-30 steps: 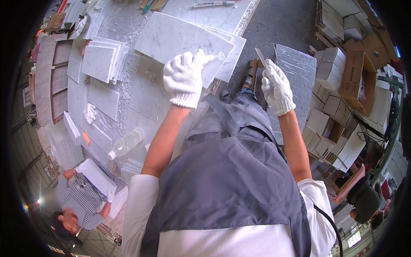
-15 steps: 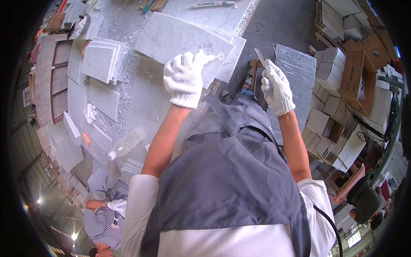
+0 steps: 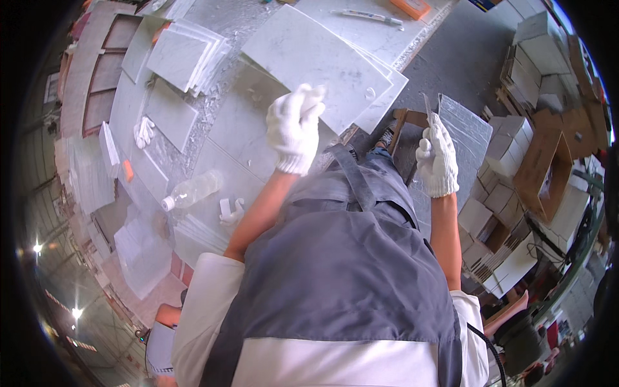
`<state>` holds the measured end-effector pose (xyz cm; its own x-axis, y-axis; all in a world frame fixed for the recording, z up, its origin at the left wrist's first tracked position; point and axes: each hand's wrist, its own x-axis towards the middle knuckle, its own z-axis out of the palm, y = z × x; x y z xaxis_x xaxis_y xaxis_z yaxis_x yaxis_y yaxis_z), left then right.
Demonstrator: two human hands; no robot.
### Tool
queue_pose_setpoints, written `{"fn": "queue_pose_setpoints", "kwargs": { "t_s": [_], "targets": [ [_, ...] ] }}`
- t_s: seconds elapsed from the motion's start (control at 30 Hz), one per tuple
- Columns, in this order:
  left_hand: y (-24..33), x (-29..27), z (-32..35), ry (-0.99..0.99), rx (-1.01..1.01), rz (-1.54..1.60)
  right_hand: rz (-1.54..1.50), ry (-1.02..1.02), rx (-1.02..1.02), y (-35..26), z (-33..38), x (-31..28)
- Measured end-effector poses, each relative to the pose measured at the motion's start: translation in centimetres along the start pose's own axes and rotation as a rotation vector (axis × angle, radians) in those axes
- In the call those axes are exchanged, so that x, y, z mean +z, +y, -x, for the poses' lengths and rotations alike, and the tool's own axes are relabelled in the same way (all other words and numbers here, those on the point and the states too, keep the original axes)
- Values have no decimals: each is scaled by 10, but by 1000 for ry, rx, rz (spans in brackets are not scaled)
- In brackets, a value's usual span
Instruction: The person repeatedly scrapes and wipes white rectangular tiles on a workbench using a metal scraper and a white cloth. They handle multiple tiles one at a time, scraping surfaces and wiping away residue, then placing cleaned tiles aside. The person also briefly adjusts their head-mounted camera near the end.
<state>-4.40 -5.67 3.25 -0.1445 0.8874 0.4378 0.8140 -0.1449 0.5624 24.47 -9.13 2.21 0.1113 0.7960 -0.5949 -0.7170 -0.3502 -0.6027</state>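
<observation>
Over the cluttered grey workbench [image 3: 129,122], a large white marble tile [image 3: 322,61] is gripped at its near edge by the gloved left hand [image 3: 294,126]. Off to the side, a thin grey blade-like tool [image 3: 427,103] is clutched by the gloved right hand [image 3: 437,157], just beside a dark grey slab [image 3: 467,126].

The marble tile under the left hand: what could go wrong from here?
1. The marble tile juts past the worktable edge toward the person; pressure from the left hand could tip it off.
2. The right hand holds a thin pointed blade upright beside the grey slab; a slip might cut the glove.
3. The plastic bottle lies on its side and may roll.
</observation>
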Motion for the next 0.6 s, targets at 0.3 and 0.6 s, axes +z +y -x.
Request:
{"fn": "queue_pose_setpoints", "kwargs": {
  "t_s": [0.3,0.6],
  "targets": [
    [-97,-43,31,278,-783,421,40,-297,96,3,-5,18],
    [-150,-32,47,233,-662,144,56,-319,123,7,-3,21]
  ]
}}
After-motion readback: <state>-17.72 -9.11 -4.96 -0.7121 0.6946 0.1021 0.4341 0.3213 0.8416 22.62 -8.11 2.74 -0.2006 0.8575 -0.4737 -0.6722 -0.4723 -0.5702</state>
